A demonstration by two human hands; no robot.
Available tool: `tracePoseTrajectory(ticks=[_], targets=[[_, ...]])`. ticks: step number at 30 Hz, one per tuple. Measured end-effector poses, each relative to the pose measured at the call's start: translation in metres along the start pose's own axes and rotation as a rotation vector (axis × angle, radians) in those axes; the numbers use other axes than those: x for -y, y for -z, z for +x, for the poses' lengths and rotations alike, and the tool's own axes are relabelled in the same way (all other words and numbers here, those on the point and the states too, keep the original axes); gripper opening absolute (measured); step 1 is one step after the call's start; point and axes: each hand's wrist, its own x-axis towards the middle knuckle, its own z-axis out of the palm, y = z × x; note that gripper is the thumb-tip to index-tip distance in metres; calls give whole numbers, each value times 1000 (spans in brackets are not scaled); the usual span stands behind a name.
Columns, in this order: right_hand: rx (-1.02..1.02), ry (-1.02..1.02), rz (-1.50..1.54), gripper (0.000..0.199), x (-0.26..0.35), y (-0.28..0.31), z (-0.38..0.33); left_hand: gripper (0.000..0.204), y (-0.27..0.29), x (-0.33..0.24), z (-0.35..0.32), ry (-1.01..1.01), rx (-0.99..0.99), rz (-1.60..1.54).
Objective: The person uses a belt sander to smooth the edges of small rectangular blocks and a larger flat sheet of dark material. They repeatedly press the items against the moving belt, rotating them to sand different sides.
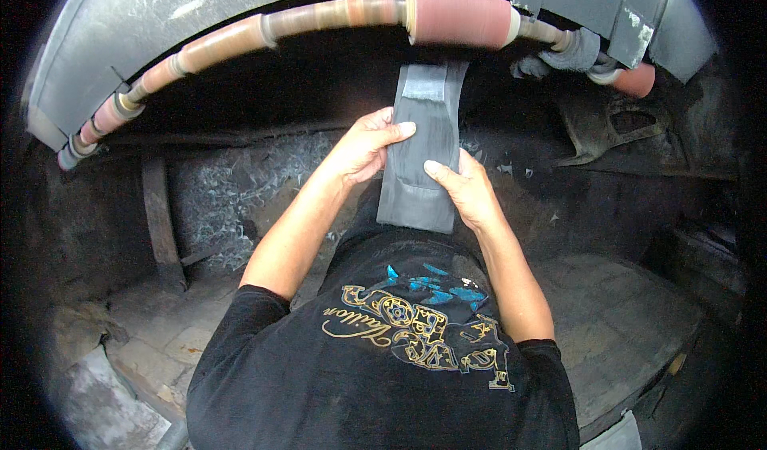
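Observation:
A dark grey slab (417,148), long and flat with curved sides and a paler scuffed band near its far end, is held lengthwise between both hands. My left hand (369,145) is closed on its left edge, thumb lying on top. My right hand (467,185) grips the right edge lower down, its thumb pressed on the face; the fingers beneath are hidden. Just beyond the slab's far end is a wide reddish sanding roller (463,19), blurred as if spinning. From this angle I cannot tell whether slab and roller touch.
Several narrower orange and brown rollers (224,44) run along the same shaft to the left. A grey hood (104,47) arches over them. Grey cloth-like material (577,51) hangs by the shaft at right. Pale shavings (220,198) cling to the dark recess behind my left arm.

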Motion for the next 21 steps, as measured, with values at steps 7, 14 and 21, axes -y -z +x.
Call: tracePoseTrajectory(ticks=[7, 14, 21], targets=[[13, -180, 154, 44, 39, 0, -9, 40, -23, 3, 3, -92, -110, -250], [-9, -36, 111, 40, 77, 1, 30, 51, -5, -33, 54, -166, 437, -826], [-72, -8, 127, 40, 131, -13, 53, 58, -3, -71, 103, -577, -11, -376]])
